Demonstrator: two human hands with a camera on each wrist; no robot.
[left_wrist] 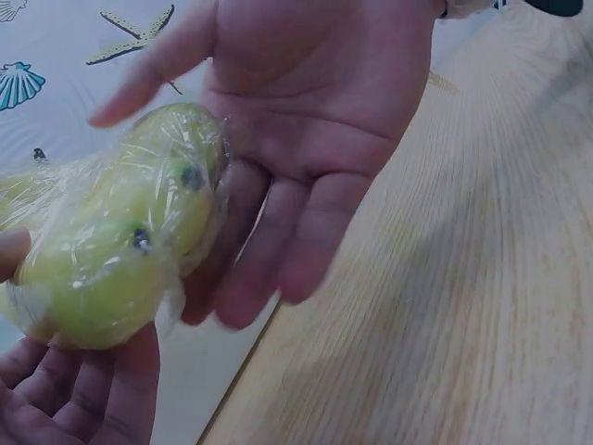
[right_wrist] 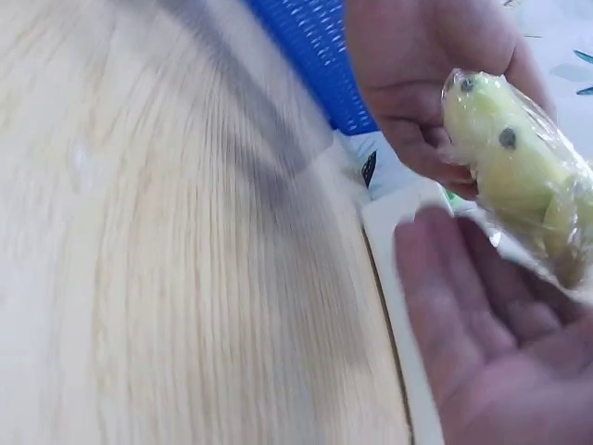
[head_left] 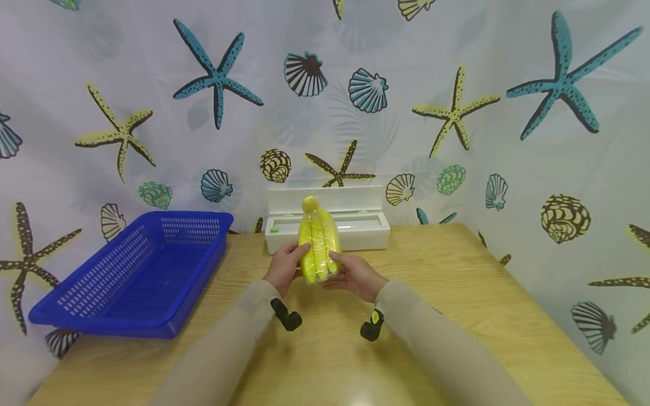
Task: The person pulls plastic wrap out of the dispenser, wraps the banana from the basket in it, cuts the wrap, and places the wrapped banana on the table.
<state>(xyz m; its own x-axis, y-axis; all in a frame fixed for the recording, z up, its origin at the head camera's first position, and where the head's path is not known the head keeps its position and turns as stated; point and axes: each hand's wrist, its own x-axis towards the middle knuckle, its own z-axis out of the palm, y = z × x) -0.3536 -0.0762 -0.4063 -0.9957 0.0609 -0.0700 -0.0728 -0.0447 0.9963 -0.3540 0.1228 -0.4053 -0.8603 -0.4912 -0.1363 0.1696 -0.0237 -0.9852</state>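
A bunch of yellow bananas [head_left: 319, 242] in clear, shiny plastic wrap is held upright above the table between both hands. My left hand [head_left: 283, 268] grips its left side, thumb on the front and fingers behind. On the right edge, my right hand [head_left: 358, 275] holds the bunch between its thumb and fairly straight fingers. Dark tips of the bananas [left_wrist: 148, 204] show through crinkled film in the left wrist view. The right wrist view has the wrapped bananas [right_wrist: 519, 158] between the left hand [right_wrist: 408, 83] and the right hand [right_wrist: 491, 343].
Behind the bananas, a long white box [head_left: 363, 239] with its lid raised and a small green piece [head_left: 275, 230] stands at the table's back edge. A blue plastic basket [head_left: 175, 293] sits at left. Curtains [head_left: 325, 124] printed with starfish and shells surround the wooden table [head_left: 431, 259].
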